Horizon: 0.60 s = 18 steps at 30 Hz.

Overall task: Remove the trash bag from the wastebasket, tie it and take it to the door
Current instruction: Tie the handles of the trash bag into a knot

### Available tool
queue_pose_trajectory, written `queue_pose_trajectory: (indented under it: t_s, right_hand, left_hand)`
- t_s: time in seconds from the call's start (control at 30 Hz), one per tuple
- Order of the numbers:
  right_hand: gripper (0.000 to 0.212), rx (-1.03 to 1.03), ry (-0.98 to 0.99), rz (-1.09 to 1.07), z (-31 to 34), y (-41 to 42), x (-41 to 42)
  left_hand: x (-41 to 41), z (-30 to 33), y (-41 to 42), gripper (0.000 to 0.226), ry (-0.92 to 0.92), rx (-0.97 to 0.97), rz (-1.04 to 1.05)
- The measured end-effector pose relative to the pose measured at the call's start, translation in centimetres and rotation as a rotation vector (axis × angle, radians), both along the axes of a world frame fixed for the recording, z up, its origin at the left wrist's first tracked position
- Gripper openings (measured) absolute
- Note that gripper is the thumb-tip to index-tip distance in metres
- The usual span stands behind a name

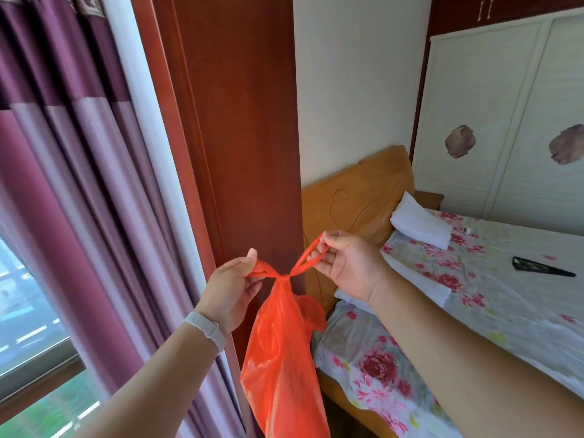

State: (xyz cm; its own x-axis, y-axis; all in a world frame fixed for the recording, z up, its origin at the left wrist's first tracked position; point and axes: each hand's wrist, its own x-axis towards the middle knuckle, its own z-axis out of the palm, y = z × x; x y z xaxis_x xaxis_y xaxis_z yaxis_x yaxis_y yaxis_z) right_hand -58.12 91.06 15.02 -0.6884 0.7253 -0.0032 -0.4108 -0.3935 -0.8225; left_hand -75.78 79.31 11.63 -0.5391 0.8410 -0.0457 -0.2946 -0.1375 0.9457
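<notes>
A red plastic trash bag hangs in the air in front of me, its neck gathered into a knot near the top. My left hand pinches the left handle loop of the bag, and a white band sits on that wrist. My right hand holds the right handle loop, pulled up and to the right. Both loops stretch taut away from the knot. The wastebasket and the door are out of view.
A dark red wooden panel stands right behind the bag. Purple curtains and a window lie to the left. To the right is a bed with a floral sheet, a white pillow, a black object and a wooden headboard.
</notes>
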Motion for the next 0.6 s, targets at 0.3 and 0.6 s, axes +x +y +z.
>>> queue_pose_trajectory:
  t_s: [0.3, 0.6]
  right_hand:
    - [0.027, -0.224, 0.141, -0.109, -0.6, 1.1, 0.7]
    - [0.029, -0.495, 0.079, -0.222, -3.2, 3.8, 3.9]
  left_hand:
    - [0.7, 1.8, 1.3, 0.028, -0.457, 0.09, 0.136]
    - [-0.9, 0.3, 2.3, 0.033, -0.316, -0.154, 0.155]
